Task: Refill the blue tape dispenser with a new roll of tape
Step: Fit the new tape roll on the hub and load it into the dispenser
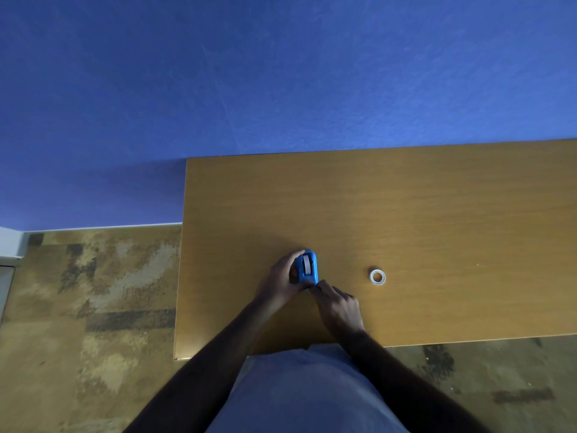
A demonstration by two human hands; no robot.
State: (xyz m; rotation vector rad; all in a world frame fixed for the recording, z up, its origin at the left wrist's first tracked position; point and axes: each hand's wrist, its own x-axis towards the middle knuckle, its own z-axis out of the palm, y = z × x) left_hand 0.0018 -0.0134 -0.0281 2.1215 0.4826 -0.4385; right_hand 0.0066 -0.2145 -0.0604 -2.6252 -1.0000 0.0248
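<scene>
- The dispenser [307,266] stands on the wooden table [437,214], near its front edge and toward its left side — blue, with a pale strip of tape showing along its top.
- The left hand [282,278] wraps around the dispenser's left side, fingers curled over the far end, gripping it.
- The right hand [338,304] sits just beside the dispenser's near end; its fingertips [318,285] are pinched narrow at the front tip — whether they hold anything is too small to tell.
- A small white ring [377,277] lies flat on the table, well apart to the right of both hands.
</scene>
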